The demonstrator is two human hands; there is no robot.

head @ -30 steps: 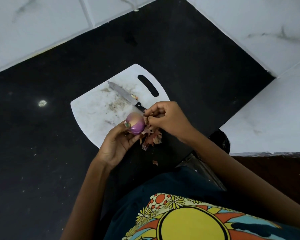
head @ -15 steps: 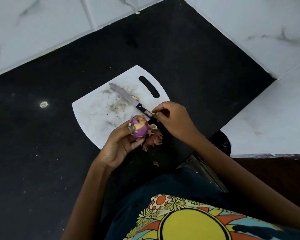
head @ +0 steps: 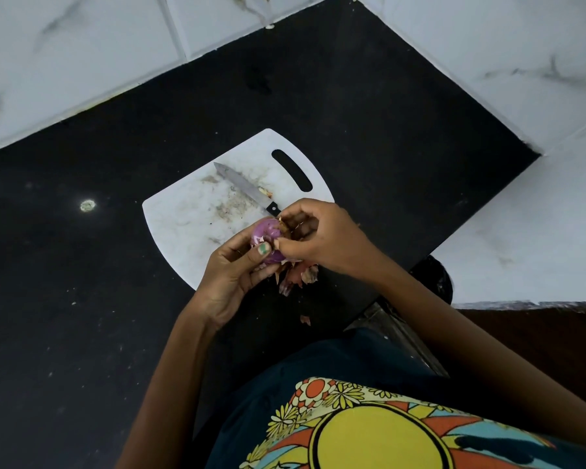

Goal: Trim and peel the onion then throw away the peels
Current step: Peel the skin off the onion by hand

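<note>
Onion (head: pixel 266 235) gripped in left hand (head: pixel 229 275); right hand (head: pixel 322 238) pinches its peel.

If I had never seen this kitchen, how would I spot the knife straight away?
Start at the white plastic cutting board lying on the black countertop. On its far half, beside the board's oval handle slot, lies a small steel-bladed knife with a black handle, its tip pointing away from the person. It is the only metal thing there, untouched, just beyond the right hand peeling the purple onion.

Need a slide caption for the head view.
Both hands peel a purple onion above the cutting board; knife idle.
</note>
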